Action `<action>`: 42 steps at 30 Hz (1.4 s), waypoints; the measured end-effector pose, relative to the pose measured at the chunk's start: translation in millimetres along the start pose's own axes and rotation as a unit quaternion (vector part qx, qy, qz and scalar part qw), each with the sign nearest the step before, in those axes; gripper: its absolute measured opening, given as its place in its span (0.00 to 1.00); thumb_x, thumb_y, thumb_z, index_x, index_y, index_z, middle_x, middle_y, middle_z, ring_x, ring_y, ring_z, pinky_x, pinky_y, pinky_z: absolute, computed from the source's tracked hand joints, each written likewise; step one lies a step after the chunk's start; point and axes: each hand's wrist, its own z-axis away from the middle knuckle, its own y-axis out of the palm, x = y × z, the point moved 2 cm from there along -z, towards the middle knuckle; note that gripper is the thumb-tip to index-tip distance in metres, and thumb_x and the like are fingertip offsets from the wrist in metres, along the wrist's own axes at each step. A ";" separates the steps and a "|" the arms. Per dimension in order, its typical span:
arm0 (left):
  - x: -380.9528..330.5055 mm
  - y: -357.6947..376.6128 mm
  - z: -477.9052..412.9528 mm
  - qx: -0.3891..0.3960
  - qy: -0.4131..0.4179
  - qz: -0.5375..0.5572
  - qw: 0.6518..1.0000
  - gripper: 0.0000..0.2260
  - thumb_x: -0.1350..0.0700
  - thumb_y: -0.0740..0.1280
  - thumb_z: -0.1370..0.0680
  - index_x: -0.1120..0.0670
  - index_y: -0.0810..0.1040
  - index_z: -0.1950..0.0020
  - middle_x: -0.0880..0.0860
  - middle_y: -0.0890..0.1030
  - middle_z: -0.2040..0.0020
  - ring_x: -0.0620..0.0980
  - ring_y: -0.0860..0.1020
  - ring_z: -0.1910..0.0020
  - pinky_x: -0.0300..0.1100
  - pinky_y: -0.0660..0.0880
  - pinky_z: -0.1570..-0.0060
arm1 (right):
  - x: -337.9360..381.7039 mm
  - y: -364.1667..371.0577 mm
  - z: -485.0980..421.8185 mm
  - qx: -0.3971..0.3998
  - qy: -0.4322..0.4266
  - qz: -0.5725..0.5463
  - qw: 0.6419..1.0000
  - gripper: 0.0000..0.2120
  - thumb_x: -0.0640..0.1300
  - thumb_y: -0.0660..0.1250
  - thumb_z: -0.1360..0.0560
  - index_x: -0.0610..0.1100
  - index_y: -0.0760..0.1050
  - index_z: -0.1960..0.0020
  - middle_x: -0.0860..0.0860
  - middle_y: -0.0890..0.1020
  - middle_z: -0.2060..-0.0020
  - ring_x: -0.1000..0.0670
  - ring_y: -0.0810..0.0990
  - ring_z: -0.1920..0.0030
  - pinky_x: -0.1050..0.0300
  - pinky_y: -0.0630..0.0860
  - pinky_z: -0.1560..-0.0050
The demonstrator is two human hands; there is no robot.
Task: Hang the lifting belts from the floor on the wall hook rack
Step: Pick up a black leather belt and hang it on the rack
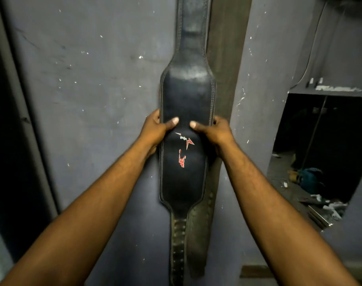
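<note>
Black leather belt (pixel 186 104) hangs upright against the grey wall (pixel 93 89). The left hand (pixel 157 129) and right hand (pixel 215 131) grip its wide middle, thumbs on front. A second, worn belt (pixel 198 234) hangs behind; a cluttered alcove (pixel 320 162) opens rightward.

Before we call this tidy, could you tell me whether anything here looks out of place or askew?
The black belt hangs straight down the wall, gripped at both edges by the left hand and right hand. A second, worn belt hangs behind it. The only disorder is loose clutter inside the dark opening at right.
</note>
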 end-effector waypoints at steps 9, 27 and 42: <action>94.3 -1.3 46.2 -0.086 -0.037 -0.070 0.993 0.15 0.55 0.74 0.27 0.53 0.80 0.41 0.51 0.86 0.47 0.49 0.84 0.49 0.50 0.81 0.45 | -92.5 2.0 23.1 -0.091 0.069 0.111 0.987 0.14 0.57 0.79 0.34 0.52 0.80 0.53 0.54 0.87 0.55 0.51 0.85 0.53 0.51 0.81 0.44; 200.7 -20.6 119.7 -0.108 -0.124 -0.186 0.969 0.09 0.52 0.73 0.25 0.54 0.81 0.49 0.52 0.85 0.54 0.50 0.84 0.54 0.41 0.82 0.55 | -208.7 0.4 83.5 -0.027 0.241 0.137 0.960 0.28 0.60 0.78 0.34 0.46 0.78 0.41 0.48 0.84 0.47 0.48 0.83 0.47 0.49 0.80 0.42; 245.3 -42.1 201.6 -0.105 -0.290 -0.166 0.937 0.08 0.51 0.68 0.24 0.50 0.81 0.62 0.57 0.85 0.58 0.60 0.84 0.56 0.54 0.83 0.51 | -241.5 -7.7 142.0 -0.024 0.292 0.148 0.944 0.20 0.64 0.77 0.35 0.49 0.76 0.60 0.48 0.85 0.59 0.44 0.86 0.56 0.43 0.84 0.48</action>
